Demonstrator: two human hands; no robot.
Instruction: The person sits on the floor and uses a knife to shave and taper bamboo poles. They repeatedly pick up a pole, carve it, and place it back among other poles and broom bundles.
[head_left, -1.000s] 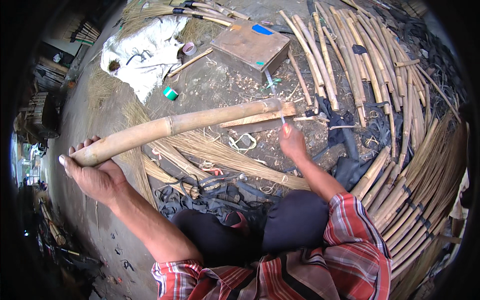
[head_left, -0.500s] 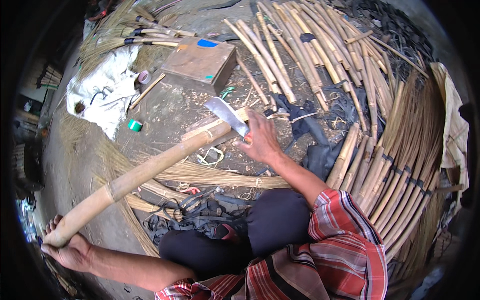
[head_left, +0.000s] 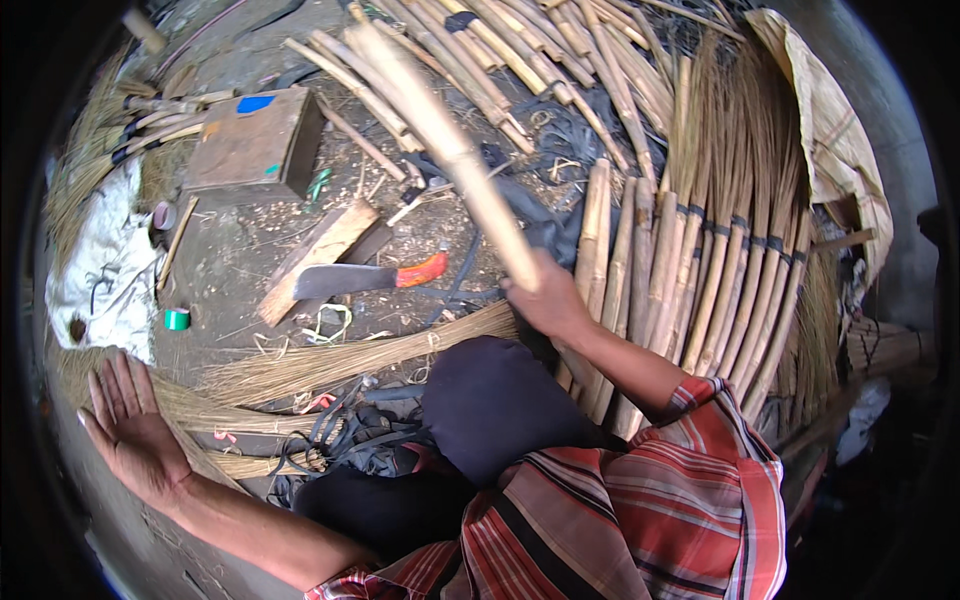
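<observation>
My right hand [head_left: 552,298] is closed round the lower end of a thick bamboo pole [head_left: 455,150], which slants up and away to the left, slightly blurred. Out to the left, my left hand [head_left: 138,430] is open, palm up with fingers spread, holding nothing. Between the hands, a machete [head_left: 345,281] with a grey blade and orange handle lies on the ground. Its blade rests across the near end of a wooden block [head_left: 320,255]. Just right of my right hand, several bamboo-handled brooms [head_left: 715,270] lean side by side, dark bands round their necks.
A wooden box [head_left: 245,150] with blue tape stands at the far left. Beside it lie a white sack [head_left: 95,270] and a green tape roll [head_left: 177,319]. Bamboo poles [head_left: 490,60] cover the far ground. Broom fibre bundles [head_left: 340,352] and black rubber strips [head_left: 345,440] lie near my knees.
The machete has left my right hand and lies on the ground. My left hand has let go of the bamboo pole; my right hand now grips it, swung upright to the right. The view has shifted right.
</observation>
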